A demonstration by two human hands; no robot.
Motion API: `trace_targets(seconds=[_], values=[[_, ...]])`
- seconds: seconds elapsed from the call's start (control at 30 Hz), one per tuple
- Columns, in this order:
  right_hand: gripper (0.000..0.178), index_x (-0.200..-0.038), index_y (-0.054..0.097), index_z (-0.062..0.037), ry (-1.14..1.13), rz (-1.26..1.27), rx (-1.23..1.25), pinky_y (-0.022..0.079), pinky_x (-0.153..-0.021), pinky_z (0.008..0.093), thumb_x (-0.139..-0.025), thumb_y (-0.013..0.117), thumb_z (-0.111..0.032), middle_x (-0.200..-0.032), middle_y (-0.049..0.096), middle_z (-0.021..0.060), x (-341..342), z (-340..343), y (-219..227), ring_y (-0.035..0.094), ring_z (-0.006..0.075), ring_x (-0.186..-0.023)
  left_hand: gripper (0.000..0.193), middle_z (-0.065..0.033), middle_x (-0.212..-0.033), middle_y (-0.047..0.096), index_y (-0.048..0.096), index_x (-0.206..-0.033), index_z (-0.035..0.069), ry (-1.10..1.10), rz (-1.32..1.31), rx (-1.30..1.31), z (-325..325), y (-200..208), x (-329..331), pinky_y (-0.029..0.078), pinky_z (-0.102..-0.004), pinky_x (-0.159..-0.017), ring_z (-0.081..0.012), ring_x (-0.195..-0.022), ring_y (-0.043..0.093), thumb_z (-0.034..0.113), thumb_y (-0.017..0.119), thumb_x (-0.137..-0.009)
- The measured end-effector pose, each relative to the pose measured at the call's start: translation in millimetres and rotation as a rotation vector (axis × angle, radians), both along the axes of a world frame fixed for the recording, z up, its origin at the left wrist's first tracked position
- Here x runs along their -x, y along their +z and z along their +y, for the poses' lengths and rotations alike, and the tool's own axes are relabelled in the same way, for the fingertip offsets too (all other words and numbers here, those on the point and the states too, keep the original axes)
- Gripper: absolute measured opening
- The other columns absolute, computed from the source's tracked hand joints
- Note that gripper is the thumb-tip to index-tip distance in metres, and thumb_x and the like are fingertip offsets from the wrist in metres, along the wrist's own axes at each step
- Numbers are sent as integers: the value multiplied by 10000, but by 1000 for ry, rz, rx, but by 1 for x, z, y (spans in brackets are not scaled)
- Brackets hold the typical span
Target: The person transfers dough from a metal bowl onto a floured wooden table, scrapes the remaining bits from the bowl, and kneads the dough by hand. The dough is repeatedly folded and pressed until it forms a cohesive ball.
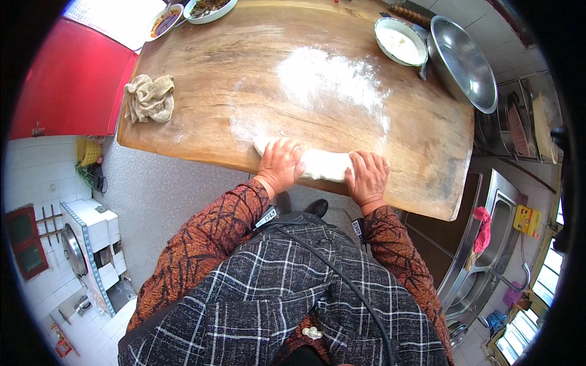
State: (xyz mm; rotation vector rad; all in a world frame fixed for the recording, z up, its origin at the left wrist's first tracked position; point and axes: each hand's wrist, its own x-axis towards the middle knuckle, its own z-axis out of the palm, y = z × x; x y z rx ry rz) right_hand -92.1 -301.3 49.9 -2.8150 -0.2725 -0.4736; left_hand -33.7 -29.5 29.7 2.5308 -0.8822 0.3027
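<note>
A thick white roll of dough [327,165] lies along the near edge of the wooden board [213,91]. My left hand [281,165] is closed over its left part, with the tapered end showing past the knuckles. Over the right end curls my right hand [368,177], fingers bent on top and thumb against the near side. Between the two hands the middle of the dough shows bare. Loose white flour [329,76] is spread on the board just beyond the dough.
A crumpled beige cloth [149,99] lies at the board's left edge. Two dishes of food, one a bowl of dark sauce [165,23], stand far left. At far right are a bowl of flour [400,41] and a large metal basin [464,64]. A sink [497,232] stands to the right.
</note>
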Motion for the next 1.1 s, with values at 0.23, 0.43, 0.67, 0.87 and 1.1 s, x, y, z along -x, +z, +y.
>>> trace_targets(seconds=[0.23,0.43,0.67,0.87,1.1], values=[[249,-1072,713,-155,-43,58,-69,422,-988,475,-898,641,-318,-1158,674,58,-54,-15,-16,615,295,-1091,233,-102,-1089,662,726,-1023,95,99,113,21,-22,0,-49,441,-491,-984,-322,-1075,601,278,602,-949],[111,-936,676,-148,-133,61,-105,465,-852,457,-920,644,-253,-959,645,70,-96,-22,-19,611,318,-955,177,-70,-947,673,729,-905,104,150,123,11,-35,5,-87,474,-471,-869,-308,-960,631,249,635,-944],[170,-837,677,-104,-202,85,-149,511,-751,476,-942,634,-230,-837,676,106,-119,-35,-30,646,355,-814,226,-83,-897,675,726,-853,110,213,158,33,-45,-2,-119,483,-469,-848,-323,-933,646,272,622,-971],[238,-876,707,-89,-307,177,-152,548,-744,475,-978,661,-300,-855,709,128,-131,-39,-35,690,343,-844,354,-151,-960,717,734,-939,27,254,363,177,-42,-4,-134,548,-480,-819,-361,-946,684,351,621,-1026],[307,-987,701,-9,-198,23,-271,538,-734,433,-923,809,-289,-863,703,147,-73,-98,-36,668,317,-785,328,-150,-1030,701,720,-1148,33,297,307,140,53,-14,-104,551,-407,-863,-301,-940,686,303,769,-969]])
